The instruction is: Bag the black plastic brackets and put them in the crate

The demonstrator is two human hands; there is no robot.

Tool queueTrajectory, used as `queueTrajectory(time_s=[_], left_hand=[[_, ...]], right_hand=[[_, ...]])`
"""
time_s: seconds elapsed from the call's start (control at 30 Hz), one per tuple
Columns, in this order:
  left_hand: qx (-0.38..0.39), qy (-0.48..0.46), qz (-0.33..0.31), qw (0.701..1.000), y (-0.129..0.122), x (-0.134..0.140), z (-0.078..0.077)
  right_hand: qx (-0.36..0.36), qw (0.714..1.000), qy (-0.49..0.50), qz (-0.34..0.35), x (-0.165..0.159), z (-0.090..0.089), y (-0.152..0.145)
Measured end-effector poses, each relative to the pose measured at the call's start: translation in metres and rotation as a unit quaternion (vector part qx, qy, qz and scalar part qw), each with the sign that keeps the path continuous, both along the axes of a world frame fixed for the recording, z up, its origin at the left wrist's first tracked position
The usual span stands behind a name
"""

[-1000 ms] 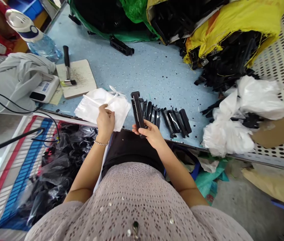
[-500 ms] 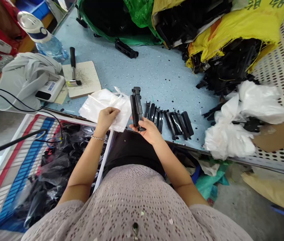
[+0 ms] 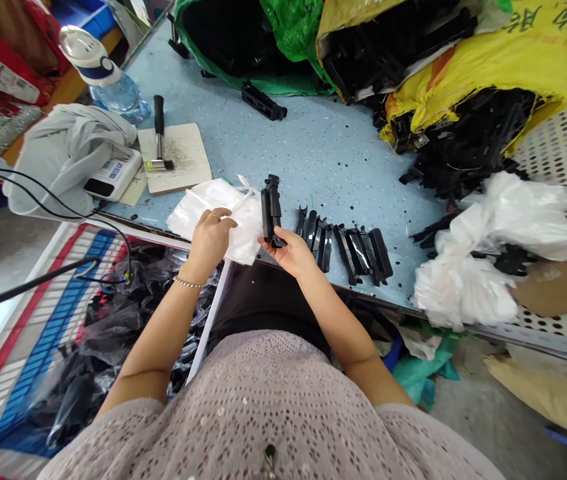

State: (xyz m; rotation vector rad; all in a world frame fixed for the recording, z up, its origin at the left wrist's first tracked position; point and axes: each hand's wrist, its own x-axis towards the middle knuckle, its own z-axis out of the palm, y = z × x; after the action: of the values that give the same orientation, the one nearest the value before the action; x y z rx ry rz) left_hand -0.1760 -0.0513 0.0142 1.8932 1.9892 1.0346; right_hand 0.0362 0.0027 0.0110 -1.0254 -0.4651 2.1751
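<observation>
My right hand grips a pair of long black plastic parts, held upright side by side above the table's front edge. My left hand is over a flat stack of white plastic bags. Its thumb and forefinger are slightly apart at the bag surface, and no bag is seen lifted between them. Just right of my right hand, several similar black plastic parts lie in a row on the blue speckled table.
A hammer rests on a board at the left, near a white scale and a water bottle. Green and yellow sacks of black parts stand behind. Bunched white bags lie right; a striped bag sits below left.
My left hand has drawn back leftward over the bags, and its fingertips have parted a little. My right hand keeps hold of the black parts. The whole view has shifted slightly.
</observation>
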Motion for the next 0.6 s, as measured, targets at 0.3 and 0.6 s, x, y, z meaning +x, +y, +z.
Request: queueTrajectory(time_s=[0.3,0.6], left_hand=[[0.005,-0.097,-0.037,0.995,-0.001,0.006,-0.001],[0.082,0.016,-0.152,0.985,-0.05,0.032,0.007]], right_hand=[[-0.017,0.964,0.115,0.24,0.043,0.029,-0.049],[-0.037,0.974,0.027,0.223,0.012,0.009,-0.033]])
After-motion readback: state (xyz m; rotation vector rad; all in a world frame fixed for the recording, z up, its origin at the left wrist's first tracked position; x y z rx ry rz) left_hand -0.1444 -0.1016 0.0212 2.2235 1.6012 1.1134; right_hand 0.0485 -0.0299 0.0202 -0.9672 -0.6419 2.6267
